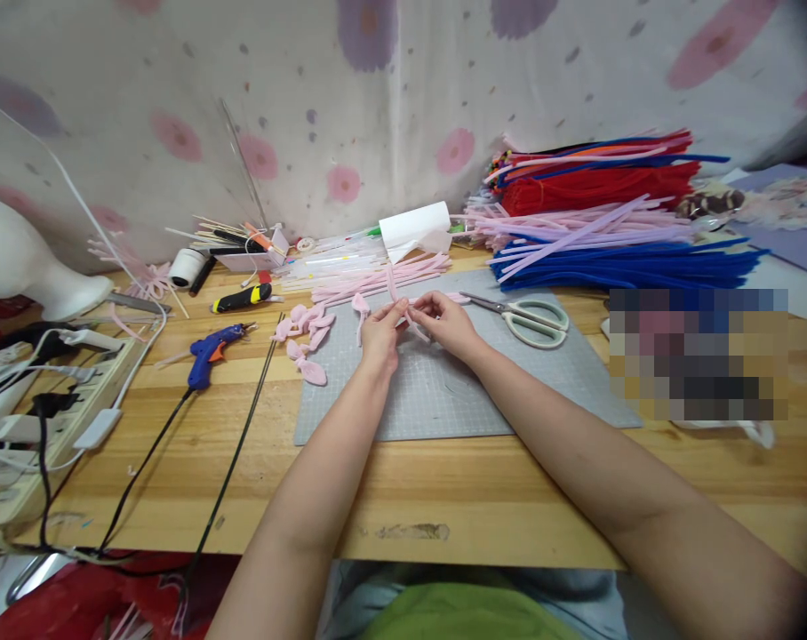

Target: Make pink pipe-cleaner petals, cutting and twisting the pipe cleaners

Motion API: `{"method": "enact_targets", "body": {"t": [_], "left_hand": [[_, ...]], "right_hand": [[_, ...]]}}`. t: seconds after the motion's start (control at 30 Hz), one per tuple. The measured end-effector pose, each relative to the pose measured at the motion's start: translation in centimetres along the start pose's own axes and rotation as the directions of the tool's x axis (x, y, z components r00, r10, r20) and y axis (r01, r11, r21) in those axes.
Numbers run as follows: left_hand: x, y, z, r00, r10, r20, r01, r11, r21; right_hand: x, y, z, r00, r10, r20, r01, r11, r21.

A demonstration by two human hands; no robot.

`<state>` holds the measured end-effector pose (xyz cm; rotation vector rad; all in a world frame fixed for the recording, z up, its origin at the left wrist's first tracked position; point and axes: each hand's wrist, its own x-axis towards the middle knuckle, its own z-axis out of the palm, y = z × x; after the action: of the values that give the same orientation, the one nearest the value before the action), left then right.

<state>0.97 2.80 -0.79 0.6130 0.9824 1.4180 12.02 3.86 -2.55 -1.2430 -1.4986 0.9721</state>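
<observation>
Both hands work over the gray cutting mat (pixel 457 404): left hand (pixel 380 336) pinches a pink fuzzy stem (pixel 391 283) between thumb and fingers, right hand (pixel 447 322) has its fingertips on the same piece just beside. Two close pinches likely give control over a soft, bendy part. One end sticks up past the left thumb, another bit shows below the fingers. Scissors (pixel 508 310) lie on the mat right of the right hand, rings outward, probably for quick pickup. Looped pink pieces (pixel 314 372) sit at the mat's left edge, seemingly parked off the work spot; loose pink stems (pixel 377 277) lie at the back, presumably stock within reach. Glue gun (pixel 207 357) lies on the bare desk (pixel 510 498), nozzle off the mat, maybe to keep glue off it. Hard to read: fingers cover the stem's middle, so can't tell if it's bent, twisted or two strands. Right hand's exact grip is partly masked. Pixelated patch (pixel 699 354) hides whatever's at right. Dark frame edge swallows the right elbow.
</observation>
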Motion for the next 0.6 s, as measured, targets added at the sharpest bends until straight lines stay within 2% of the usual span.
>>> {"method": "enact_targets", "body": {"t": [0.13, 0.27, 0.37, 0.47, 0.53, 0.6], "left_hand": [[-0.2, 0.5, 0.1, 0.998, -0.049, 0.039, 0.051, 0.997, -0.053], [-0.3, 0.2, 0.2, 0.993, -0.093, 0.069, 0.098, 0.992, -0.077], [-0.3, 0.0, 0.2, 0.988, -0.121, 0.098, 0.129, 0.988, -0.081], [-0.2, 0.0, 0.2, 0.975, -0.186, 0.123, 0.195, 0.978, -0.07], [-0.2, 0.2, 0.0, 0.95, -0.267, 0.159, 0.278, 0.959, -0.049], [-0.2, 0.5, -0.2, 0.894, -0.378, 0.241, 0.387, 0.922, 0.008]], "right_hand": [[0.2, 0.0, -0.3, 0.998, 0.064, -0.008, -0.062, 0.983, 0.174], [0.3, -0.2, -0.4, 0.991, 0.136, -0.002, -0.131, 0.955, 0.267], [0.2, -0.3, -0.4, 0.989, 0.144, 0.033, -0.147, 0.93, 0.338], [0.2, -0.6, -0.6, 0.977, 0.196, 0.089, -0.215, 0.866, 0.451], [0.2, -0.8, -0.8, 0.964, 0.234, 0.126, -0.265, 0.808, 0.525], [0.2, -0.9, -1.1, 0.956, 0.238, 0.169, -0.292, 0.758, 0.583]]}}
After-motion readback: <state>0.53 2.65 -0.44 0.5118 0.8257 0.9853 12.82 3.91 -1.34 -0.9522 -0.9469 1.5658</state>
